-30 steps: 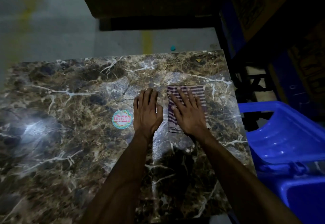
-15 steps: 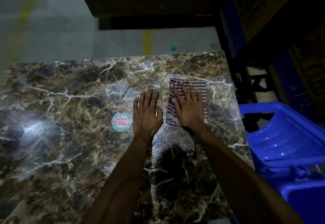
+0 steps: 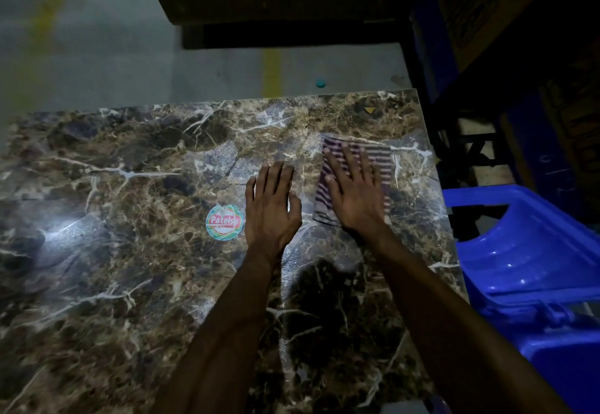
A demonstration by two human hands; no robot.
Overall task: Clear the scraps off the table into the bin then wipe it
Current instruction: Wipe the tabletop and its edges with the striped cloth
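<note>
A brown marble-patterned table (image 3: 130, 283) fills most of the view. My right hand (image 3: 352, 194) presses flat, fingers straight, on a striped purple-and-white cloth (image 3: 378, 161) near the table's right side. My left hand (image 3: 271, 209) lies flat on the bare tabletop just left of the cloth, fingers straight. The cloth is partly hidden under my right hand. A blue plastic bin (image 3: 532, 270) stands beside the table's right edge.
A round sticker (image 3: 225, 221) is stuck on the tabletop left of my left hand. A small yellow triangle mark (image 3: 368, 110) sits near the far right corner. Dark furniture and boxes stand beyond and to the right. Grey floor lies past the far edge.
My right hand has pushed the cloth away from me, toward the table's far edge. My left hand has stayed flat in about the same spot.
</note>
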